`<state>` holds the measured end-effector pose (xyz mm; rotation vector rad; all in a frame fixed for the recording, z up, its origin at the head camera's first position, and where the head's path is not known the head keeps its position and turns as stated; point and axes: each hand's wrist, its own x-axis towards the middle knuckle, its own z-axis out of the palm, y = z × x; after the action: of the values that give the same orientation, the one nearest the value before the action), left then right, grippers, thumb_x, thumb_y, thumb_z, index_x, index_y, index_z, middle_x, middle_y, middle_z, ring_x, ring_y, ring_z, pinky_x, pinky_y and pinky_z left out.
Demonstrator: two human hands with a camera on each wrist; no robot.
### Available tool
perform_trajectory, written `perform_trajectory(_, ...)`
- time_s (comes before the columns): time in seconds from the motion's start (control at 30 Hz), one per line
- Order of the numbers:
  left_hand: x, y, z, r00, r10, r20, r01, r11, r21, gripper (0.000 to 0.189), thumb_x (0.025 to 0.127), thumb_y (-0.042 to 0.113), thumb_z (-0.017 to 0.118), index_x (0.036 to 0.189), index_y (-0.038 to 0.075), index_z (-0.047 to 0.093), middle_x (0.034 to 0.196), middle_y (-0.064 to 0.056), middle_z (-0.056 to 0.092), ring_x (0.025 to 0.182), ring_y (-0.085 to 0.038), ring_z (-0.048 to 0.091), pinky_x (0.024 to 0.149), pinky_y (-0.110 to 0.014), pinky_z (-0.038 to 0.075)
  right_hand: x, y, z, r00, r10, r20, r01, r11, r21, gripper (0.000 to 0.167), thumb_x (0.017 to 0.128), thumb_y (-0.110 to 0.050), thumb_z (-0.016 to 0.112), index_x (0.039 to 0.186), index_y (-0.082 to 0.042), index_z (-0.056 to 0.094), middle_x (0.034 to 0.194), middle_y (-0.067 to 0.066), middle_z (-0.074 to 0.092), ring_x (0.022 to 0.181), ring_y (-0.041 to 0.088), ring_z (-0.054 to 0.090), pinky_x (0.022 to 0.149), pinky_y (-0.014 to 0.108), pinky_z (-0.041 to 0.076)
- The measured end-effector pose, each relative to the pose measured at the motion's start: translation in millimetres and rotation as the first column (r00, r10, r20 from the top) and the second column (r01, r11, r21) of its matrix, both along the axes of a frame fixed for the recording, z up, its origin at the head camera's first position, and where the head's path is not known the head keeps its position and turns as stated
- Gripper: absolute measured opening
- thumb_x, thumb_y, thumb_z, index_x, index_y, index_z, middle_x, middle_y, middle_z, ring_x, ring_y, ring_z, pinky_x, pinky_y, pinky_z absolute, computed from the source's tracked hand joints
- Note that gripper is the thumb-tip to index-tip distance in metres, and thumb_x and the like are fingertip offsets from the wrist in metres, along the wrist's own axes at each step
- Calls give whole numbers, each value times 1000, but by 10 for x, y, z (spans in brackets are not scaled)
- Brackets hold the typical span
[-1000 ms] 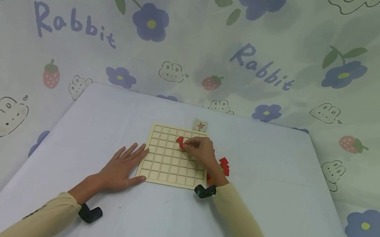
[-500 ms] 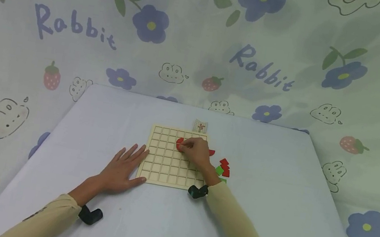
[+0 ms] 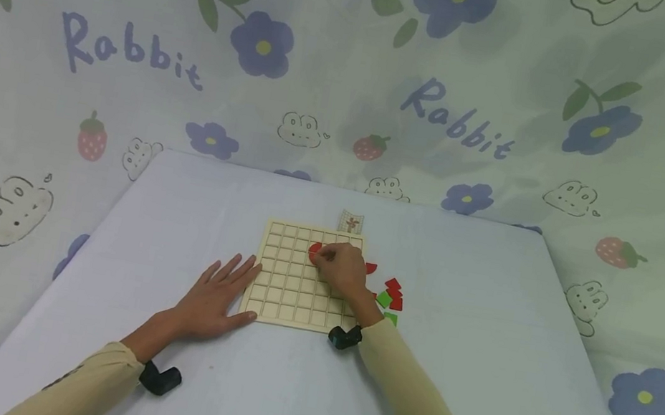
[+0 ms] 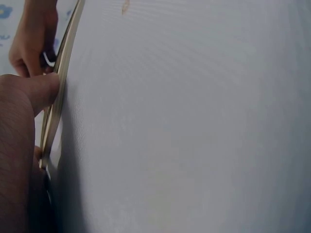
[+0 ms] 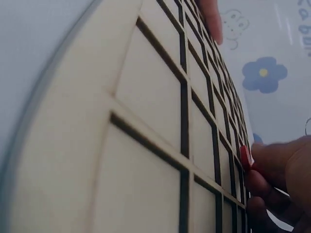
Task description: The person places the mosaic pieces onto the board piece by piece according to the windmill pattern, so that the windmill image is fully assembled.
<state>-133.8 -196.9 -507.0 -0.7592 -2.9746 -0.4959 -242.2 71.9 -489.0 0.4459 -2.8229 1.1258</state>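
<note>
A pale wooden grid board [image 3: 288, 323] lies on the white table. My left hand [image 3: 209, 304] rests flat with spread fingers, its fingertips and thumb at the board's left edge; in the left wrist view the thumb [image 4: 46, 90] touches the rim. Over the upper middle squares, my right hand [image 3: 344, 267] pinches a small red piece [image 3: 312, 257] between thumb and finger, low against the grid. Just above it shows another red piece [image 3: 316, 246] with a curved edge. In the right wrist view the red piece [image 5: 245, 157] sits at the fingertips, partly hidden by them.
Right of the board lie a curved red piece [image 3: 370, 269], several red pieces [image 3: 393, 284] and green squares [image 3: 384, 299], some partly behind the right forearm. A small card with a printed pinwheel-like pattern [image 3: 351, 223] touches the board's far edge. A printed cloth hangs behind.
My right hand has shifted slightly left, bringing its red piece closer against the other one. Its wrist swung left, uncovering green pieces beside the board. The left hand stays in place.
</note>
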Motion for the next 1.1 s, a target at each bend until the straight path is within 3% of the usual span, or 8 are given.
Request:
perform_trajectory(0.13, -7, 18, -10, 1000, 3, 5, -3, 1000, -5, 86, 92, 59, 54, 156, 7, 26, 162, -12, 20, 147, -36, 13, 113, -59, 11, -3, 25, -18, 999, 46, -16, -45, 998, 52, 11, 86, -22, 78, 91, -12, 79, 79, -4, 71, 74, 10, 65, 60, 26, 50)
perform_trajectory(0.27, -15, 22, -28, 1000, 1, -4, -1, 1000, -2, 87, 92, 59, 54, 156, 7, 26, 162, -12, 20, 147, -36, 13, 113, -59, 11, -15, 32, -48, 989, 88, -122, -67, 983, 173, 11, 86, -25, 78, 90, -15, 80, 83, -6, 71, 75, 11, 64, 61, 26, 50)
perform_trajectory(0.43, -26, 6, -68, 1000, -1, -9, 1, 1000, 1, 87, 92, 59, 55, 156, 8, 26, 162, -11, 20, 147, -35, 12, 113, -60, 11, -30, 16, -69, 936, 213, -280, -88, 913, 398, 7, 88, -25, 76, 86, -20, 80, 74, -6, 67, 67, 15, 57, 58, 30, 42)
perform_trajectory(0.57, -31, -4, -97, 1000, 0, -7, 0, 1000, -8, 87, 92, 61, 53, 157, 9, 24, 162, -10, 19, 148, -34, 10, 113, -59, 9, -25, -5, -53, 903, 276, -330, -97, 878, 468, 11, 90, -20, 72, 83, -22, 81, 74, -5, 68, 65, 17, 52, 58, 30, 37)
perform_trajectory(0.67, -30, -5, -100, 1000, -6, -14, 6, 1000, 6, 87, 92, 60, 53, 156, 8, 25, 162, -11, 19, 148, -35, 11, 113, -60, 10, -12, -22, -30, 901, 262, -346, -73, 878, 472, 20, 89, -16, 69, 73, -23, 78, 68, -6, 64, 60, 16, 46, 55, 30, 33)
perform_trajectory(0.87, -35, 13, -67, 999, -19, -32, 20, 999, 25, 86, 92, 58, 55, 156, 7, 27, 161, -12, 21, 147, -37, 14, 112, -61, 11, -1, -36, -3, 920, 190, -343, -24, 899, 436, 33, 84, -10, 64, 53, -21, 60, 52, -8, 48, 49, 12, 38, 47, 28, 25)
perform_trajectory(0.97, -36, 9, -48, 1000, -16, -13, 16, 1000, 9, 86, 93, 59, 54, 156, 8, 26, 162, -11, 19, 147, -36, 12, 113, -60, 10, -2, -39, -1, 930, 180, -321, -36, 913, 407, 30, 85, -11, 65, 56, -20, 63, 56, -7, 53, 49, 10, 42, 45, 26, 29)
perform_trajectory(1.1, -16, -4, -42, 1000, -7, 6, 7, 1000, -2, 87, 93, 60, 53, 156, 8, 24, 162, -11, 18, 148, -36, 11, 113, -59, 9, 1, -33, -33, 948, 177, -263, -57, 912, 407, 15, 89, -19, 69, 76, -18, 76, 66, -7, 62, 56, 8, 51, 48, 25, 40)
